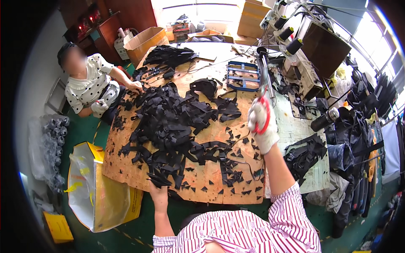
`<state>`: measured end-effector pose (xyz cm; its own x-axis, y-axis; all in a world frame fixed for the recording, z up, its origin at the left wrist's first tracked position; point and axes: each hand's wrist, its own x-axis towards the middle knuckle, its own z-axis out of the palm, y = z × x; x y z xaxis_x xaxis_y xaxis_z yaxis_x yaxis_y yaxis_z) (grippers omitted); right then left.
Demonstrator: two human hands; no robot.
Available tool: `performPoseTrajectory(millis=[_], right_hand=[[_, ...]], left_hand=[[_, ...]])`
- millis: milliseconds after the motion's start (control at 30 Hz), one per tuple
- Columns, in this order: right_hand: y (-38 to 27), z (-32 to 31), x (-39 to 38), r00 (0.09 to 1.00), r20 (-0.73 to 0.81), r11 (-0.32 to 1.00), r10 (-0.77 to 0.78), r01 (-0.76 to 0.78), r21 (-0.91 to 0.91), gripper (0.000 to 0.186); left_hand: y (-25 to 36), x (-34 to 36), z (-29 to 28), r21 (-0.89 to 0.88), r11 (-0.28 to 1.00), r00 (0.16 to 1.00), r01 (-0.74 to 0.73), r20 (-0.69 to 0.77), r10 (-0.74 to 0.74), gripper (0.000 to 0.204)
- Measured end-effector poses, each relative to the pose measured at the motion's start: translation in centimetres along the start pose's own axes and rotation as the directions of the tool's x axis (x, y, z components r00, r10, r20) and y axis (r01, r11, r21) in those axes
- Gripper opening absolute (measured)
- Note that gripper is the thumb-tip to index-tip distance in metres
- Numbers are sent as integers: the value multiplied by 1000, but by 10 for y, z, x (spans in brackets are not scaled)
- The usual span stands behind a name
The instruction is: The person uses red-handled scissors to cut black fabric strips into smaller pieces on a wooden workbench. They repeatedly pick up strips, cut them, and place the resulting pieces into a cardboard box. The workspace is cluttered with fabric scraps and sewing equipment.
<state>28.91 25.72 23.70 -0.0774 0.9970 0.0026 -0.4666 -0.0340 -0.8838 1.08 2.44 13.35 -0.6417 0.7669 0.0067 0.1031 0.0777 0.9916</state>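
Observation:
My right hand (262,128), in a white glove, grips scissors (266,113) with red handles, raised over the right part of the table. Their blades point away from me. At the table's near edge my bare left hand (158,196) is closed on a small bunch of black fabric strips (159,179). Just beyond it lies a big heap of black webbing straps (166,116). Some straps with buckles stretch out to the right of the heap. Small black triangular offcuts (234,177) are scattered over the wooden tabletop (202,168).
At the far left of the table sits a co-worker (90,80), one hand at the straps. A blue metal frame (243,76) lies toward the back. Thread spools and a sewing machine (301,71) stand at right. A yellow-and-white bag (105,189) stands open on the floor at left.

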Motion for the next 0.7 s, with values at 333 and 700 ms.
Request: performPoseTrajectory(millis=[333, 700], right_hand=[[93, -8, -82, 965, 47, 966, 258, -257, -40, 18], [137, 17, -150, 822, -69, 724, 565, -534, -437, 21]], left_hand=[[27, 21, -73, -424, 871, 935, -248, -340, 101, 19], [-15, 11, -83, -138, 983, 919, 117, -360, -160, 30]])
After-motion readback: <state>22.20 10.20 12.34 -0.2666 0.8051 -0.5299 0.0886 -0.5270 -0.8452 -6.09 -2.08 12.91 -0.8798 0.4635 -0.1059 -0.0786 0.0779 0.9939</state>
